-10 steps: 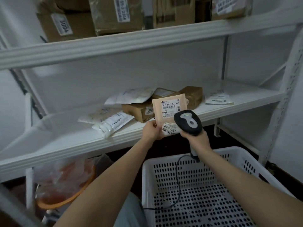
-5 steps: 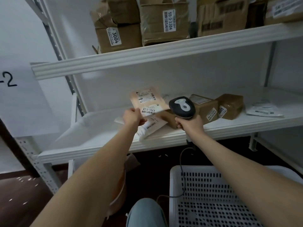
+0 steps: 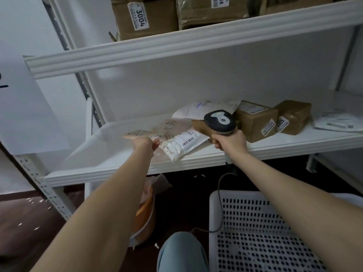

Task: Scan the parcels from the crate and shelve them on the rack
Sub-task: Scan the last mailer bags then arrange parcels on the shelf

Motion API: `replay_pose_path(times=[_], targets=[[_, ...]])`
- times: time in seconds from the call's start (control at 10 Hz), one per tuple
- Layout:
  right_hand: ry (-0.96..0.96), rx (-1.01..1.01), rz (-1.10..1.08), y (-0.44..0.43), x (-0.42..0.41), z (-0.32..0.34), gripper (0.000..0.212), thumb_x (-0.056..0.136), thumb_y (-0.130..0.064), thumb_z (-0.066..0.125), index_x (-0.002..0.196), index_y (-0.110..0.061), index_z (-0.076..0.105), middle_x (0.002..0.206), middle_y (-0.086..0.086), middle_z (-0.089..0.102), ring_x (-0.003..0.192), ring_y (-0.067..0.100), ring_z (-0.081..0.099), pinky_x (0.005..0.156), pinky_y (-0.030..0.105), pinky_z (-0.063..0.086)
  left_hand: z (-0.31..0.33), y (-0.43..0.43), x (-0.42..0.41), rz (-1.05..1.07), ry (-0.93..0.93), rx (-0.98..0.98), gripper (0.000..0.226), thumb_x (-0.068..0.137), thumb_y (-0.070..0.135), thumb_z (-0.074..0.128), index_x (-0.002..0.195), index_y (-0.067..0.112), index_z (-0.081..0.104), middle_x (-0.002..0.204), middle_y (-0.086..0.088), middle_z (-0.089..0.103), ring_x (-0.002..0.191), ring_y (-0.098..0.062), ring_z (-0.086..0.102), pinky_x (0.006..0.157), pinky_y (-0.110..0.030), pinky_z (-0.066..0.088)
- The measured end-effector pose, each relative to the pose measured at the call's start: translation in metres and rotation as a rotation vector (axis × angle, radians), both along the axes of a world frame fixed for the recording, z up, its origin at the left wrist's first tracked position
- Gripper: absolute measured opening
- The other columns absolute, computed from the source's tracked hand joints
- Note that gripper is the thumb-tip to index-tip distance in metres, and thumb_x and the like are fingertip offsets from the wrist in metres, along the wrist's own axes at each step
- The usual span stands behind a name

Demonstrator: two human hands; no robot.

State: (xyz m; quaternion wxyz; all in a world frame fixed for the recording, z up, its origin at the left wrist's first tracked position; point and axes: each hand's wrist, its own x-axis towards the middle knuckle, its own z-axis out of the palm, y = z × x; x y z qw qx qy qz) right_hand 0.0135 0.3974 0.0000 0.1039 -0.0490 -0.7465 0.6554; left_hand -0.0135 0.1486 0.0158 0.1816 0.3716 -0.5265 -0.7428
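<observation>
While our left hand (image 3: 146, 143) is pinching the flat tan parcel (image 3: 137, 133) by its near edge, we are bringing it in low over the left end of the rack's middle shelf (image 3: 110, 163), just beside the white mailer (image 3: 182, 143) with the barcode label. The parcel is smeared by motion, so we are not able to tell whether it is touching the board yet. Our right hand (image 3: 229, 141) is wrapped tight around the grip of the scanner (image 3: 220, 121), holding it upright in front of the brown boxes (image 3: 255, 120), with its cable (image 3: 220, 193) hanging down towards the crate (image 3: 213, 213) by our knee.

We are taking this to be the shelving step: the scanner is not aimed at the parcel, and the parcel is lying nearly flat above the bare board. What we are needing next, as we judge it, is to lower the parcel onto that free patch, label up, then let the fingers part and draw the hand back. We are wary of the mailer, which is reaching the front lip of the shelf and could slide off if nudged. After that we are expecting to turn back to the crate.
</observation>
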Motion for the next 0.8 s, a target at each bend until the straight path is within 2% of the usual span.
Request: replay_pose_path(times=[0.1,0.2,0.3,0.4,0.5,0.6,0.7,0.8], targets=[[-0.029,-0.002,0.005,0.002,0.001,-0.006,0.009,0.073,-0.012,0.072,0.064,-0.012,0.069,0.056,-0.001,0.068,0.055,0.013,0.064,0.08,0.043,0.059,-0.004,0.009,0.002,-0.048,-0.039,-0.068,0.034,0.105,0.009,0.028,0.128,-0.002,0.051,0.096,-0.008,0.062,0.06,-0.02,0.06,0.048,-0.027,0.052],[-0.043,-0.001,0.007,0.005,0.003,-0.01,0.007,0.072,-0.015,0.073,0.066,-0.012,0.07,0.058,0.0,0.07,0.058,0.013,0.066,0.083,0.043,0.059,-0.001,0.02,0.012,-0.148,0.022,-0.099,0.041,0.103,0.004,0.033,0.143,-0.003,0.036,0.09,-0.008,0.051,0.068,-0.02,0.045,0.036,-0.014,0.039],[-0.045,-0.019,0.001,0.01,0.006,-0.012,0.007,0.071,-0.015,0.072,0.066,-0.011,0.07,0.059,0.002,0.07,0.058,0.014,0.067,0.083,0.044,0.059,0.023,0.043,0.048,-0.288,-0.114,-0.484,0.042,0.101,-0.001,0.035,0.144,-0.004,0.034,0.141,-0.017,0.045,0.087,-0.028,0.051,0.038,-0.011,0.036],[-0.044,-0.035,-0.013,0.018,0.012,-0.012,0.007,0.071,-0.013,0.071,0.064,-0.011,0.069,0.059,0.002,0.07,0.059,0.015,0.068,0.082,0.042,0.059,0.0,0.022,0.005,-0.261,-0.068,-0.42,0.044,0.097,0.008,0.046,0.14,0.0,0.041,0.144,-0.013,0.045,0.091,-0.024,0.057,0.066,-0.024,0.05],[-0.047,-0.083,-0.03,0.027,0.021,-0.013,0.013,0.075,-0.009,0.07,0.063,-0.008,0.067,0.062,0.007,0.07,0.058,0.016,0.066,0.078,0.039,0.059,0.005,0.039,0.007,-0.101,-0.044,-0.625,0.04,0.092,0.01,0.051,0.132,0.007,0.05,0.13,-0.008,0.057,0.114,-0.026,0.056,0.089,-0.031,0.046],[-0.061,-0.112,-0.066,0.042,0.028,-0.017,0.011,0.076,-0.01,0.071,0.067,-0.006,0.067,0.064,0.008,0.07,0.058,0.016,0.066,0.07,0.034,0.06,0.013,0.081,0.016,-0.24,0.214,-0.612,0.028,0.092,0.007,0.046,0.116,0.009,0.06,0.09,-0.003,0.066,0.081,-0.022,0.066,0.064,-0.025,0.049],[-0.079,-0.155,-0.072,0.06,0.034,-0.022,0.009,0.079,-0.01,0.071,0.073,-0.005,0.067,0.064,0.01,0.068,0.054,0.016,0.063,0.058,0.028,0.055,0.015,0.128,0.026,-0.487,0.29,-0.576,0.018,0.094,0.009,0.047,0.102,0.008,0.063,0.076,-0.002,0.064,0.054,-0.011,0.057,0.044,-0.018,0.042],[-0.108,-0.21,-0.084,0.081,0.043,-0.03,0.01,0.082,-0.01,0.071,0.075,-0.005,0.066,0.066,0.009,0.066,0.055,0.017,0.062,0.061,0.03,0.055,0.008,0.172,0.036,-0.768,0.215,-0.471,0.02,0.098,0.025,0.05,0.092,0.011,0.063,0.074,0.0,0.067,0.061,-0.012,0.061,0.051,-0.021,0.048]])
